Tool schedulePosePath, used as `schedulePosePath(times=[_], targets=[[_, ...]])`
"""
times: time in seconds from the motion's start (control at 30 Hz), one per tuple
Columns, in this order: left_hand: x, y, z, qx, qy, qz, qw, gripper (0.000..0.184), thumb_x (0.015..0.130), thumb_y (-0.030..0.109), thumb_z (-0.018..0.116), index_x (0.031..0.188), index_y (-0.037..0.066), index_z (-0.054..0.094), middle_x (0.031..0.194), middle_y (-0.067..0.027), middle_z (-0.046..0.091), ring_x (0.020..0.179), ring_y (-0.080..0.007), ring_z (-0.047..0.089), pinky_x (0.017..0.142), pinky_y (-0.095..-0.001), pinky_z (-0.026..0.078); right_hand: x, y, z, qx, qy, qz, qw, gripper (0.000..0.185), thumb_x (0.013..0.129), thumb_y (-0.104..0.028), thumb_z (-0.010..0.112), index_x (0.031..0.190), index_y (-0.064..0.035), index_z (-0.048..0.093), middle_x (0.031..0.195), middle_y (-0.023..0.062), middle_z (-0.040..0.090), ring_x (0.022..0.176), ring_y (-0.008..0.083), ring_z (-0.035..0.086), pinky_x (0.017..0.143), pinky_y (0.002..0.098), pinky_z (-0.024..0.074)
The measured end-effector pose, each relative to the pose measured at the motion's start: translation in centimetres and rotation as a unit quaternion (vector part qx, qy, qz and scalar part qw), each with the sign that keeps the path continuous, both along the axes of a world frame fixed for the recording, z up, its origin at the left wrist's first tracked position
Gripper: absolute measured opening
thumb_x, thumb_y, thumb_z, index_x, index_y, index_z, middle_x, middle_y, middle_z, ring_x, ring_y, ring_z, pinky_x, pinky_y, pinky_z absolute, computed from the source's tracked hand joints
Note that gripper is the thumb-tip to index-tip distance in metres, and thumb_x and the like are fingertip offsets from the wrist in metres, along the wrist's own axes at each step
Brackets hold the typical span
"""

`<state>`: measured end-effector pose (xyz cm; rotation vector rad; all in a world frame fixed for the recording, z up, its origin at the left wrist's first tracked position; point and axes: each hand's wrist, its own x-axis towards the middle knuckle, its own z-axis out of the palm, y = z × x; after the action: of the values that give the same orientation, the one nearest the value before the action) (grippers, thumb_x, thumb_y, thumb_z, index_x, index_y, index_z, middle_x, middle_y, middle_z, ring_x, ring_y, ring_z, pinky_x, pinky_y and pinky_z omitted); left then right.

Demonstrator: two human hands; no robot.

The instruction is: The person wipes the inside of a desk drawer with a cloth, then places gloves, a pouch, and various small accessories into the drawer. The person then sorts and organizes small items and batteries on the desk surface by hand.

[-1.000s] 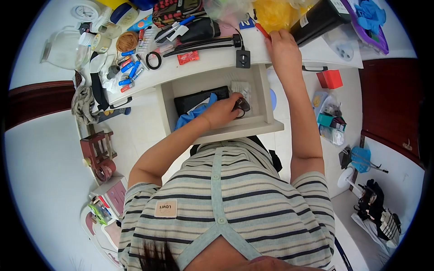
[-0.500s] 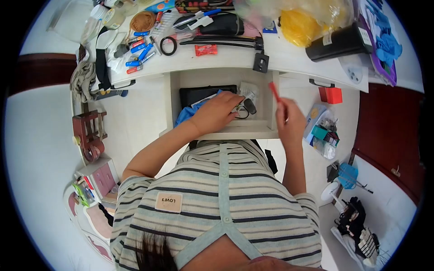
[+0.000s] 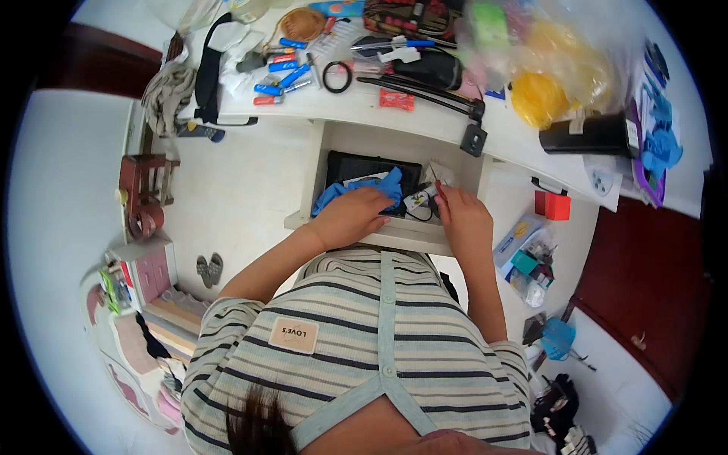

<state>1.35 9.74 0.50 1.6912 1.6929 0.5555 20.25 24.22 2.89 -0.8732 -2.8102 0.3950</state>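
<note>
A bunched blue cloth-like item (image 3: 389,186) lies in the open drawer (image 3: 409,235), over a black flat case (image 3: 345,163). My left hand (image 3: 353,216) rests at the near edge of the blue item, fingers over it and the thumb apart. My right hand (image 3: 468,224) pinches a thin red stick-like item (image 3: 441,192) above the drawer's right side. Next to it are a small white packet (image 3: 418,200) with dark markings and a dark cord loop (image 3: 419,218). The fingers hide part of the red item.
On the desktop above the drawer are several batteries (image 3: 288,78), a black ring (image 3: 337,76), a red packet (image 3: 396,99), a black folded stand (image 3: 425,93) and a black cylinder (image 3: 588,136). A red box (image 3: 557,205) stands on the floor at right.
My right hand has lowered the red item from beside the drawer into it, moving left. My left hand has shifted left off the small things, and more of the blue item shows. The view has turned.
</note>
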Motion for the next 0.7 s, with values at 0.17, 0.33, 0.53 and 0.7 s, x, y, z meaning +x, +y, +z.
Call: schedulePosePath(times=[0.17,0.33,0.53,0.7], targets=[[-0.1,-0.6,0.0,0.078,-0.006,0.049,0.996,0.029,0.086,0.017,0.063,0.113,0.007,0.061,0.101,-0.0114,0.063,0.096,-0.0300,0.059,0.085,-0.0391,0.048,-2.8,0.3,2.6,-0.131,0.134,0.017,0.982,0.012,0.082,-0.008,0.067,0.094,-0.0059,0.066,0.086,0.0116,0.066,0.079,0.0290,0.063,0.071,0.0360,0.0505],[-6.9,-0.2,2.8,0.273,0.140,0.247,0.919,0.030,0.079,0.007,0.068,0.108,0.011,0.063,0.087,-0.0085,0.060,0.084,-0.0267,0.059,0.071,-0.0358,0.050,-5.3,0.1,3.6,-0.079,0.178,0.096,0.976,0.013,0.081,-0.007,0.069,0.094,-0.0061,0.066,0.085,0.0108,0.065,0.078,0.0285,0.063,0.069,0.0358,0.0505],[-18.5,5.6,8.1,0.360,0.275,0.254,0.855,0.051,0.078,0.012,0.073,0.124,0.006,0.053,0.122,-0.0132,0.057,0.110,-0.0285,0.055,0.094,-0.0366,0.045,-4.9,-2.8,1.7,-0.098,0.179,0.129,0.970,0.012,0.079,-0.007,0.070,0.091,-0.0058,0.066,0.083,0.0082,0.065,0.075,0.0258,0.063,0.064,0.0347,0.0509],[-21.5,9.8,5.8,0.256,0.270,0.241,0.896,0.043,0.074,0.022,0.074,0.111,0.007,0.059,0.105,-0.0186,0.059,0.100,-0.0377,0.056,0.085,-0.0432,0.046,-3.5,-3.9,1.8,-0.078,0.174,0.122,0.974,0.014,0.078,-0.006,0.070,0.091,-0.0062,0.066,0.081,0.0084,0.064,0.074,0.0259,0.063,0.064,0.0351,0.0509]])
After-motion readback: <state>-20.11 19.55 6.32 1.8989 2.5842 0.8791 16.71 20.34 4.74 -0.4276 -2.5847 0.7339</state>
